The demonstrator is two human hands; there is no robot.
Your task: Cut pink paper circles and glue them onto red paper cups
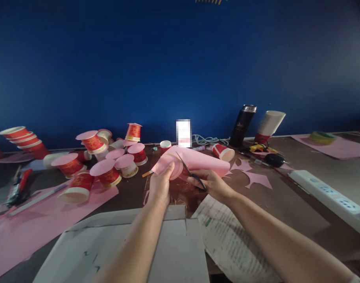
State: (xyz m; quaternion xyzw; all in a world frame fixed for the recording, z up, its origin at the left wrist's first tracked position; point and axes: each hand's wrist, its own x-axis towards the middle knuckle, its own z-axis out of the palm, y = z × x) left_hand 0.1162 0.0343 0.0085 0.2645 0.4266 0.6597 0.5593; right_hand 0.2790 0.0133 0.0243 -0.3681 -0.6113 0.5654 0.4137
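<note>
Paper point(199, 159), pink and curling, is sitting near the view's centre, towards five o'clock. At its seven o'clock the left hand point(160, 184) is pinching it, thumb on top; at its five o'clock the right hand point(215, 184) is gripping scissors point(194, 177), their blades slanting towards eleven; how far these are parted I cannot tell. They are pointing just beside the left thumb, so a slip could be nicking it. The curl could be springing back, dragging the cut astray. A tipped cup point(222, 152) is lying between two and three o'clock, where a swinging sheet could be knocking it.
</note>
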